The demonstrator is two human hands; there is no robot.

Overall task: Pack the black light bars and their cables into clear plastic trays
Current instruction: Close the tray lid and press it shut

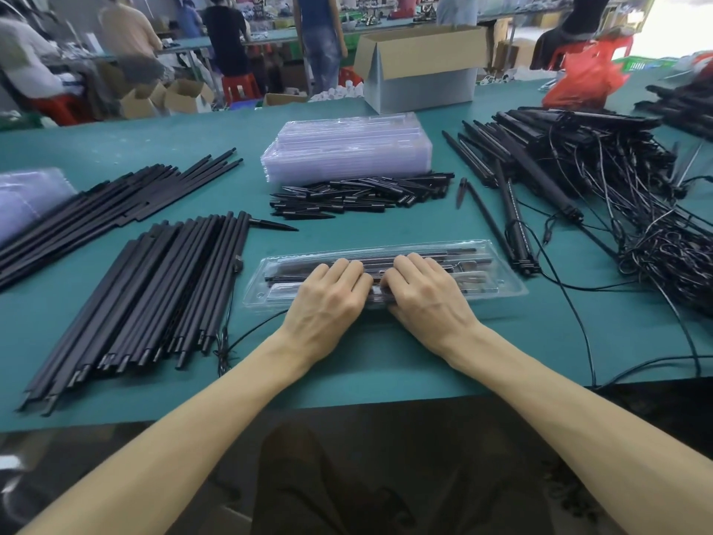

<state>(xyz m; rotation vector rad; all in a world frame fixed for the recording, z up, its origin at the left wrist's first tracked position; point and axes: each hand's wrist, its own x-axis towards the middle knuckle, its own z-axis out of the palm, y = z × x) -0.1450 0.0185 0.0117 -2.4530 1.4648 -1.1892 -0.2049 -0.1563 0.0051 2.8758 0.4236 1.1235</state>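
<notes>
A worker's left hand (332, 289) and right hand (420, 289) lie side by side, palms down, on a clear moulded plastic tray (497, 279) near the front edge of the green-covered table (386, 353), fingers pressed flat against black light bars (463, 260) already seated in its channels; neither grip pinches anything, and the thumbs are hidden. A stack of empty clear plastic trays (347, 148) waits toward the table's far edge, with a heap of short black pointed stakes (359, 196) just in front of it. Long black rods (154, 295) fan out toward the left front corner, and a tangle of black light bars with thin cables (617, 179) fills the right side. The thin tray looks light and flexible, likely to buckle or skid if pushed unevenly, so it is best steadied at its rim. The bars appear stiff and slender, best taken mid-length, while the trailing cables seem limp and prone to snagging.
</notes>
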